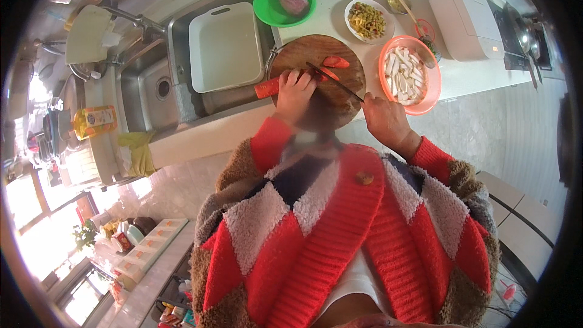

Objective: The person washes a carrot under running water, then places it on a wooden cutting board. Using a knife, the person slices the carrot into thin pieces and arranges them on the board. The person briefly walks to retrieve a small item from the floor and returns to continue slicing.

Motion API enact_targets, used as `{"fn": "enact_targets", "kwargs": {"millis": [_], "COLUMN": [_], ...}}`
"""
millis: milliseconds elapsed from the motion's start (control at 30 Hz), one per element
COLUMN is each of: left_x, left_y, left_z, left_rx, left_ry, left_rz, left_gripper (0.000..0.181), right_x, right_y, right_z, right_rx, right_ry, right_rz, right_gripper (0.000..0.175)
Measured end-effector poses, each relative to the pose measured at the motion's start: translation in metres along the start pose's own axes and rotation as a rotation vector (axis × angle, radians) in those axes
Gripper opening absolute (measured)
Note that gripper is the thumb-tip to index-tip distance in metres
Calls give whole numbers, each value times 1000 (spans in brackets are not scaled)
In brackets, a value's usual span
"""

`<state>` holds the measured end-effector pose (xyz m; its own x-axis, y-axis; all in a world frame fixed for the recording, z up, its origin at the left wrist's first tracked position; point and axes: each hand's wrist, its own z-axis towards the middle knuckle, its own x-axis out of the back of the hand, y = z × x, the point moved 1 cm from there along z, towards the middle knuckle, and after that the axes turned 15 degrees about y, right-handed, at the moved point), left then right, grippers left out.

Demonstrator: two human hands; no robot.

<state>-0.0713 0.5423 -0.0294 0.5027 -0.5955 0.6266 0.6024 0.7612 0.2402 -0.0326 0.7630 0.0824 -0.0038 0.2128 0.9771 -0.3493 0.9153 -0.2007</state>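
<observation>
A carrot point(268, 88) lies across the left part of a round wooden cutting board point(298, 52), its thick end sticking out past the board's edge. My left hand point(295, 93) presses down on it with bent fingers. In my right hand point(385, 115) is the handle of a kitchen knife point(339, 84), whose dark blade slants over the board with its tip up by my left fingertips. One cut carrot piece point(336, 62) rests on the far side of the blade. Another orange piece point(329, 74) lies right against the blade, partly hidden by it.
Left of the board, a white plastic basin point(227, 83) sits in the steel sink point(145, 64). Behind stands a green bowl point(264, 7) holding raw meat point(293, 2). To the right are a plate of chopped vegetables point(368, 22), an orange basin of white strips point(405, 77) and a white appliance point(469, 18).
</observation>
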Motion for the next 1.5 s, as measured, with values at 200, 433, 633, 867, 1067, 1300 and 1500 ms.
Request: {"fn": "enact_targets", "kwargs": {"millis": [200,433,633,867,1067,1300,1500], "left_x": [-2,14,20,8,8,8,14], "left_y": [-3,-4,-13,-9,-9,-9,-11], "left_z": [-3,-2,1,-1,0,-3,-5], "left_rx": [30,23,29,2,-15,26,29], "left_ry": [-16,24,-48,-50,-44,-54,-29], "left_rz": [-39,16,42,41,76,27,9], "left_gripper": [32,35,37,33,32,35,38], "right_x": [-21,-62,-32,5,2,-27,-63], "right_y": [7,8,12,-3,-7,-1,-1], "right_z": [9,10,16,11,8,18,18], "right_rx": [104,-22,11,-12,13,67,-50], "right_ry": [81,-7,26,1,9,12,-35], "right_rz": [94,7,35,67,66,71,92], "right_gripper": [14,24,24,19,11,11,25]}}
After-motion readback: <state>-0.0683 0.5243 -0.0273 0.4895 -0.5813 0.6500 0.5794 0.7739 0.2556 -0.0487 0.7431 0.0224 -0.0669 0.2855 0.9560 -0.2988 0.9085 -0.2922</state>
